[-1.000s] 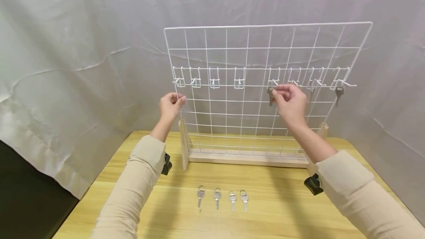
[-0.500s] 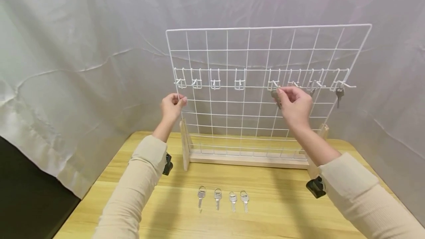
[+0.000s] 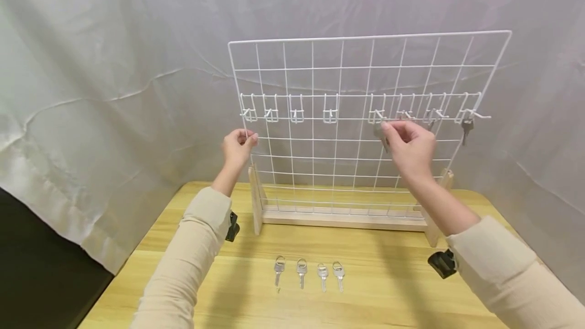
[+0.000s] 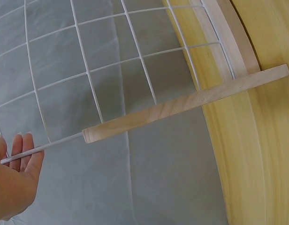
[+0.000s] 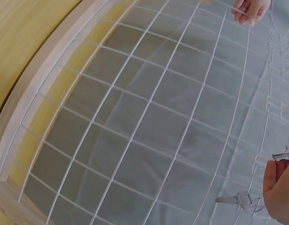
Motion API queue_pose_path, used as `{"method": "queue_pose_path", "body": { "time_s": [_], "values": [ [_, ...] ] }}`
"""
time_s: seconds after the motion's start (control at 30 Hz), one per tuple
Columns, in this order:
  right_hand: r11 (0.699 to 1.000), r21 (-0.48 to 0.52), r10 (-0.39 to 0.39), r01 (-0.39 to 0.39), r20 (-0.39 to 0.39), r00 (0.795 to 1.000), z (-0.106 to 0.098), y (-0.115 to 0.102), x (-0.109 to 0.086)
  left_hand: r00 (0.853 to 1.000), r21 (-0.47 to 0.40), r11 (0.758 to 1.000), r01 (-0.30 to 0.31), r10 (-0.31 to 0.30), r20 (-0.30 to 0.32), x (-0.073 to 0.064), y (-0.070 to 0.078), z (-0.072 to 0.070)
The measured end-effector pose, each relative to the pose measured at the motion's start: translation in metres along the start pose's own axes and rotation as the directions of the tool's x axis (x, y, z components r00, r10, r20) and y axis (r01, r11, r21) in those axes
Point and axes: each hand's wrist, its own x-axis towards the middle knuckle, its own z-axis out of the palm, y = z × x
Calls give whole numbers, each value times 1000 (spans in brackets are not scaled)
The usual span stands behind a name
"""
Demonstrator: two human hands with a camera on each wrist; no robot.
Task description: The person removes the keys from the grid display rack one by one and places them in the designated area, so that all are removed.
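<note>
The right hand has shifted slightly rightward, and its key, which hung straight, now tilts. On the desk stands a white wire rack. The left hand, forearm raised, pinches the rack's left edge. The right hand, reaching up, pinches the key below a hook, blade down and slightly right, well apart from the left hand.

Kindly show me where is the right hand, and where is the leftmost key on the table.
Right hand point(image 3: 413, 149): head view, middle of the hand.
Leftmost key point(image 3: 279, 268): head view, its broad head.
</note>
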Motion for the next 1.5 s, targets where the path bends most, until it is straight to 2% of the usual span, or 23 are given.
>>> {"method": "queue_pose_path", "body": {
  "time_s": [0.17, 0.3, 0.53, 0.77, 0.87, 1.03, 1.27, 1.5],
  "values": [
    [999, -33, 8, -7, 46, 999, -2, 0, -15, 1000, -8, 1000, 16, -16, 5, -1, 3, 1],
    [998, -63, 25, -18, 111, 993, -3, 3, -32, 1000, -21, 1000, 21, -21, 7, -1, 3, 0],
    [992, -111, 87, -59, 257, 962, -5, 14, -60, 1000, -11, 1000, 15, -15, -3, -1, 1, 1],
    [984, -137, 144, -111, 262, 954, -7, 32, -85, 1000, -2, 1000, 13, -13, -2, 0, 1, 1],
    [977, -149, 189, -153, 271, 944, -7, 43, -98, 1000, -8, 1000, 14, -14, 2, 0, 1, 1],
    [955, -174, 284, -240, 300, 911, -8, 61, -117, 1000, -7, 1000, 11, -12, -6, -1, 1, 0],
    [933, -220, 343, -284, 303, 889, -10, 86, -142, 1000, 14, 1000, -15, 15, -9, -1, -1, 1],
    [871, -254, 485, -420, 305, 820, -8, 114, -165, 1000, 16, 1000, -16, 16, -8, 0, -2, 1]
  ]
}}
